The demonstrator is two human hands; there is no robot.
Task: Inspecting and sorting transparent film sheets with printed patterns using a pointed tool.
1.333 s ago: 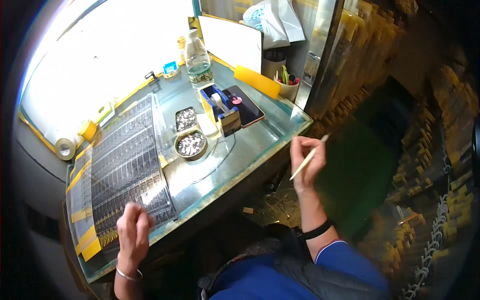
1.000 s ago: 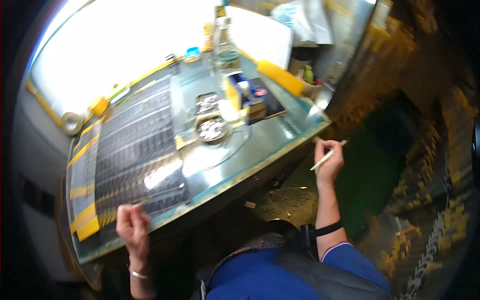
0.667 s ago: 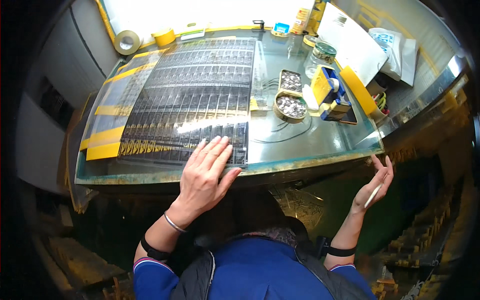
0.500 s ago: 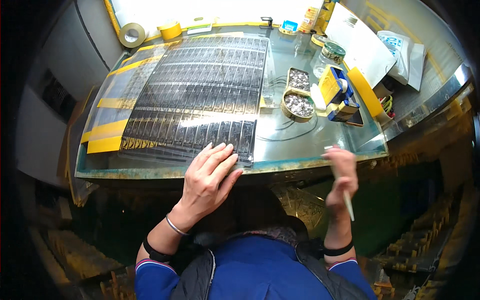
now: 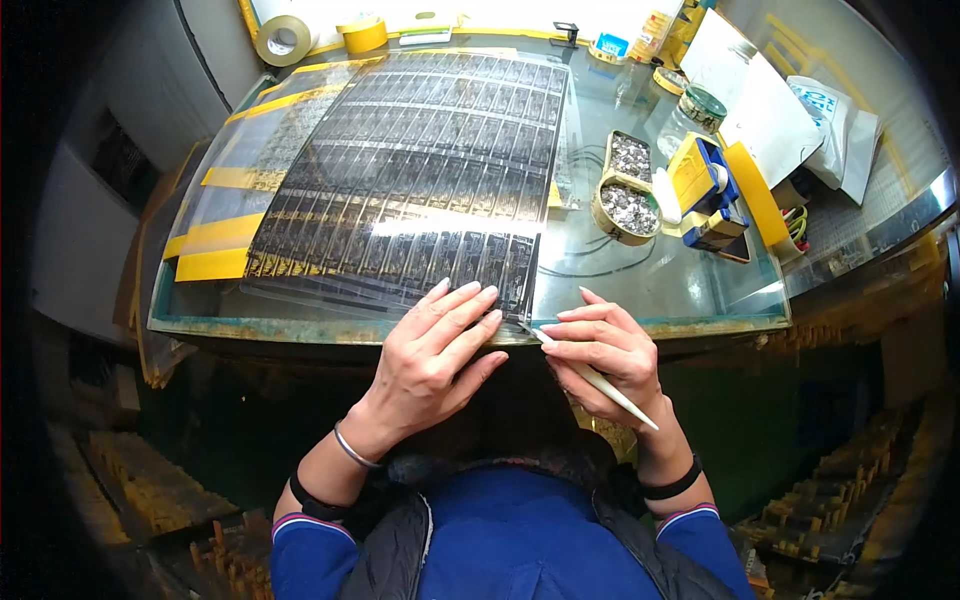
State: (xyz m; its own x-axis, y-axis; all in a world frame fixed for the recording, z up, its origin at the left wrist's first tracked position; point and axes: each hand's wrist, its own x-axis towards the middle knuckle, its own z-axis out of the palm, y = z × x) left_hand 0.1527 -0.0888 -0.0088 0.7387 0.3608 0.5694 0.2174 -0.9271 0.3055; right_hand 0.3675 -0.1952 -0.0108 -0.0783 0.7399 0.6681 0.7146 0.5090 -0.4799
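Observation:
A large sheet of film printed with dark, repeated circuit-like patterns (image 5: 420, 170) lies on the glass-topped table. My left hand (image 5: 435, 345) rests flat on its near edge, fingers stretched out and the thumb reaching past the table's front. In my right hand (image 5: 610, 350) is a slim, pale, pen-shaped tool (image 5: 615, 393), pinched between thumb and fingers. The tool's thin pointed tip meets the sheet's near right corner; whether it is a blade is too small to tell. Beneath and left of the printed sheet are clear sheets with yellow tape strips (image 5: 210, 264).
Right of the sheet stand two open tins of small silvery bits (image 5: 629, 210), a blue-and-yellow tape dispenser (image 5: 712, 190) and a lidded jar (image 5: 694, 112). Tape rolls (image 5: 284, 40) sit at the back left. The table's front edge (image 5: 270, 330) runs close before me.
My right hand has swung left from the table's right front, bringing the pale tool's tip to the sheet's corner. My left hand keeps its place on the sheet; the whole view has shifted slightly.

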